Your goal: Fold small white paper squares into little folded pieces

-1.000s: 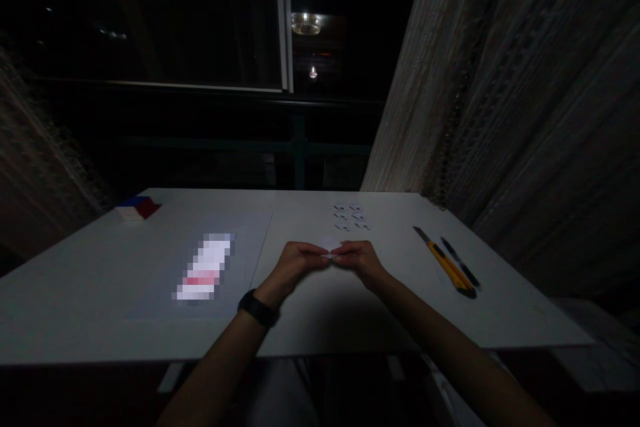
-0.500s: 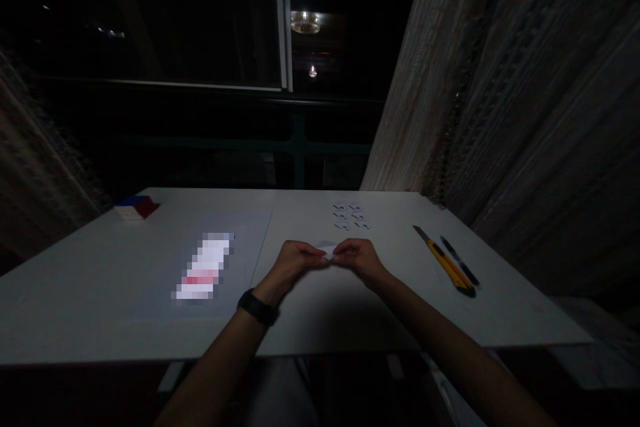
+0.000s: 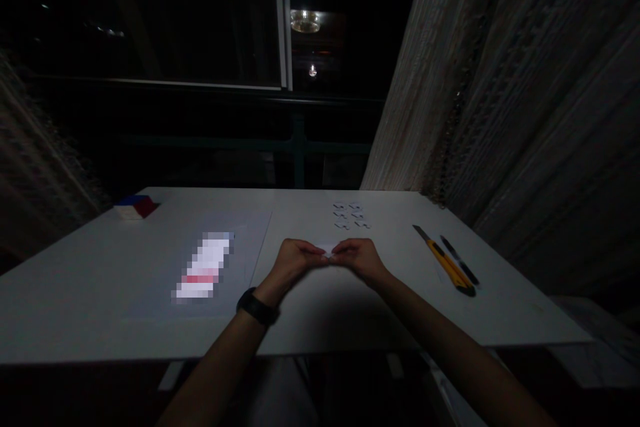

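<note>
Sunk a little lower between the fingertips than half a second ago, showing less white: small paper piece (image 3: 327, 248), pale, thin, partly hidden. Pinched at its two ends by left hand (image 3: 295, 261) and right hand (image 3: 361, 258), both closed on it, just above the counter (image 3: 350, 313). Likely feather-light, limp, easily creased; best taken by the edges. Beyond, folded bits (image 3: 351, 215); to the right, utility knife (image 3: 443, 259) beside pen (image 3: 460, 261).

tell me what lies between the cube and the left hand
In the head view, a large pale sheet lies flat on the table between the cube and the left hand, which pinches a small paper piece.
</note>
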A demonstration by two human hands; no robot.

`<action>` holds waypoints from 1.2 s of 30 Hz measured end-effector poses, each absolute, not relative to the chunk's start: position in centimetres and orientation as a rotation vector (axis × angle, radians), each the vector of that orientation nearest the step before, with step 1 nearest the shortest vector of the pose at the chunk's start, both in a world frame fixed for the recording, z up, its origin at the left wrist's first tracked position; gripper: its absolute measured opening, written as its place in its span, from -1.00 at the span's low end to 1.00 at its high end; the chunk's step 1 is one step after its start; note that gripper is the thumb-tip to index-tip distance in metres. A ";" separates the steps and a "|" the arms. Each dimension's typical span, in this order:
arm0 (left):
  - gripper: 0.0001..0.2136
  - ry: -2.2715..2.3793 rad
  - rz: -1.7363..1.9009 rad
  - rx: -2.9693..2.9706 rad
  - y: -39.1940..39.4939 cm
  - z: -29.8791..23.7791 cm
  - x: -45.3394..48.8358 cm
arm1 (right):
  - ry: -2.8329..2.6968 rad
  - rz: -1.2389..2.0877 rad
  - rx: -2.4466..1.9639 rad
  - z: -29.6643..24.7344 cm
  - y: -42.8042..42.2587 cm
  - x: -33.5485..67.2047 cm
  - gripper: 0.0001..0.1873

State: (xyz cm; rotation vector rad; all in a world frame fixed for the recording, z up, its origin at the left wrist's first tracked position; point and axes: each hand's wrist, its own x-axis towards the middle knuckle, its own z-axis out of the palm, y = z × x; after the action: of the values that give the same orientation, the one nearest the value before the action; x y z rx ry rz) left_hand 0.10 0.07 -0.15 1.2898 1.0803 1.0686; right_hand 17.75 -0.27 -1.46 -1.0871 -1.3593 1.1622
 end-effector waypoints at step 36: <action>-0.71 1.040 1.295 1.500 -1.3 0.9 0.8 | -1.309 0.997 -1.109 0.5 -1.2 17.7 -0.71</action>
State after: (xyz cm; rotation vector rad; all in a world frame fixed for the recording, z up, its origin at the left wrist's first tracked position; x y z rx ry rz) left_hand 0.84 -1.31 0.85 1.5000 1.0401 1.2954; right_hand 17.72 -1.20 0.47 -1.1093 -1.3088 0.9970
